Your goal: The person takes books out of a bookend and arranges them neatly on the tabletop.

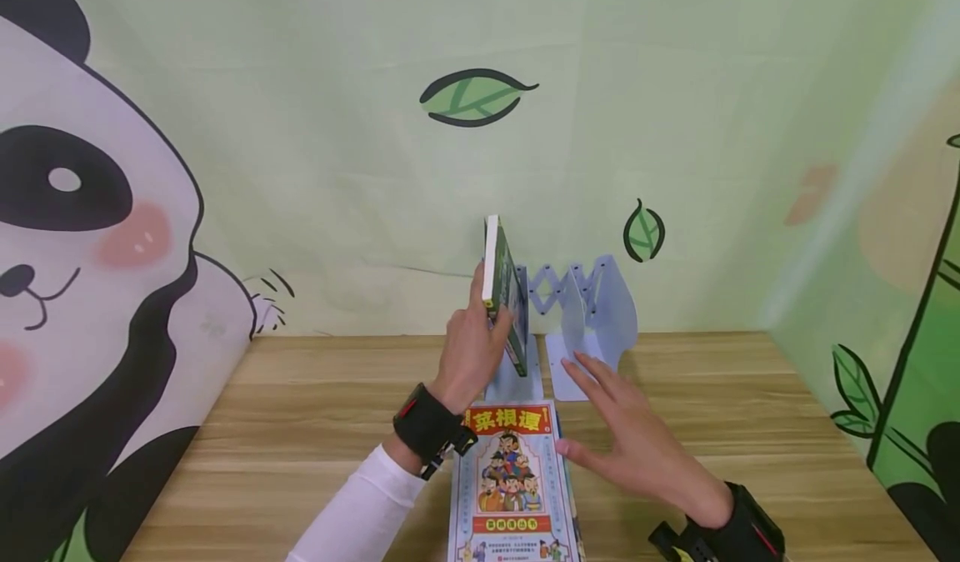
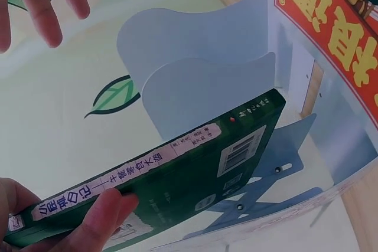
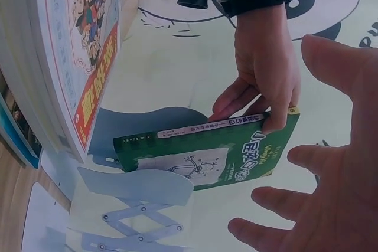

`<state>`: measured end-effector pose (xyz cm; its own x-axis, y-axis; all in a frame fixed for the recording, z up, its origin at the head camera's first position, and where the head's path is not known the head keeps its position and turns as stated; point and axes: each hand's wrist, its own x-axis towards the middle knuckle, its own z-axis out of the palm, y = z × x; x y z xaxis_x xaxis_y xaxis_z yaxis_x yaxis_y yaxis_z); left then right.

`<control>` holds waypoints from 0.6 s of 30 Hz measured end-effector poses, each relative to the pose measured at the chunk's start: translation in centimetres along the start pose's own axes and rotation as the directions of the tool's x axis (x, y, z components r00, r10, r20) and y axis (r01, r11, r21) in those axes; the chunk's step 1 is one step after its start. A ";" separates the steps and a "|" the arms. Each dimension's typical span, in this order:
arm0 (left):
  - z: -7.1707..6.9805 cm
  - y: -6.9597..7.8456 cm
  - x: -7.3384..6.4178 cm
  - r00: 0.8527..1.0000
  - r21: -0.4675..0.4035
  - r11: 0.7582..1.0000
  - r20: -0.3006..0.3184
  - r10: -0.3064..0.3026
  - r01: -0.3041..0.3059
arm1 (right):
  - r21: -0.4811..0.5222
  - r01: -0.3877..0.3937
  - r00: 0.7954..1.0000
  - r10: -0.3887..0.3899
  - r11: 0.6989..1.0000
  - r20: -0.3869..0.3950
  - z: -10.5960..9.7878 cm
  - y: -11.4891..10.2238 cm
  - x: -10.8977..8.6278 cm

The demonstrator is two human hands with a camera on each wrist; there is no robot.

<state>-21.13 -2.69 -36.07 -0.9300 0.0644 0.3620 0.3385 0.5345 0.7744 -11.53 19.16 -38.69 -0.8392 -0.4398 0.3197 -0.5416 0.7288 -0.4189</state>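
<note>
My left hand [image 1: 472,341] grips a green book [image 2: 171,187] by its upper end, thumb on one cover and fingers on the other. Tilted somewhat, the book has its lower end beside the left plates of a pale blue expanding bookend [image 1: 600,303]; in the right wrist view one plate partly covers its front. Whether the book touches the base is hidden. My right hand [image 1: 637,437] holds nothing; its fingers are spread, near the bookend's front. Between the forearms lies a stack of books with a red-titled cartoon book [image 1: 513,470] on top.
The wooden table [image 1: 337,429] runs back to a pale green wall cloth [image 1: 337,170] printed with leaves and a panda. Folding lattice arms [image 3: 142,222] link the bookend's plates. Below the top book, a blue-edged book [image 3: 18,128] shows in the stack.
</note>
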 end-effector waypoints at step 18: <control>-1.3 0.9 -0.6 0.993 0.017 0.996 -0.078 0.093 -0.092 | 0.021 0.010 1.000 -0.009 1.000 -0.024 -0.7 0.2 0.5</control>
<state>-20.14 -3.32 -34.95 -0.8805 0.0479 0.4717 0.4199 0.5409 0.7288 -12.02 19.44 -38.00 -0.8327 -0.4336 0.3443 -0.5507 0.7133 -0.4336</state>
